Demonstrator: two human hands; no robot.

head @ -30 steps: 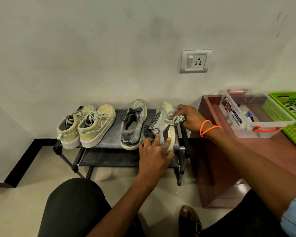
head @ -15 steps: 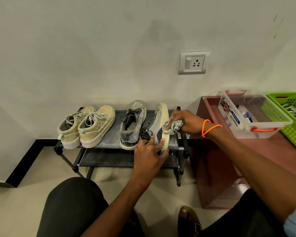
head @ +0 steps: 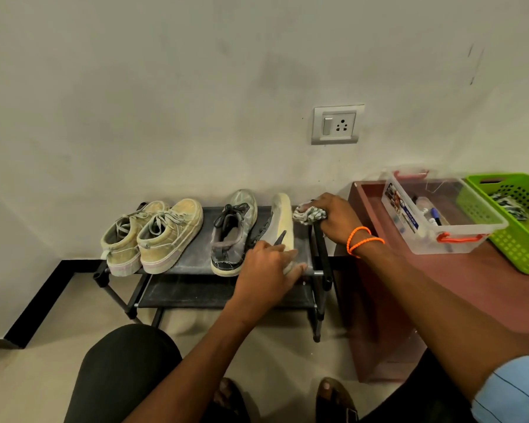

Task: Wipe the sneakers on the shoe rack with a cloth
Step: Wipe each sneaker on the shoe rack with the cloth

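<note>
On the shoe rack (head: 196, 257), the left hand (head: 268, 271) gripped the heel of a grey sneaker (head: 283, 221) tipped on edge, while the right hand (head: 333, 219) clutched a bunched cloth (head: 309, 214) against its sole.

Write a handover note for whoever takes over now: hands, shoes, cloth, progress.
Left hand holds the heel of the grey sneaker, tipped on its side on the shoe rack.
Right hand grips the bunched cloth against the sole near the toe.
Second grey sneaker and tan pair stand upright on the rack.
Done: cannot tell.
Left: finish this sneaker, set it down, wipe any others still dirty.
</note>
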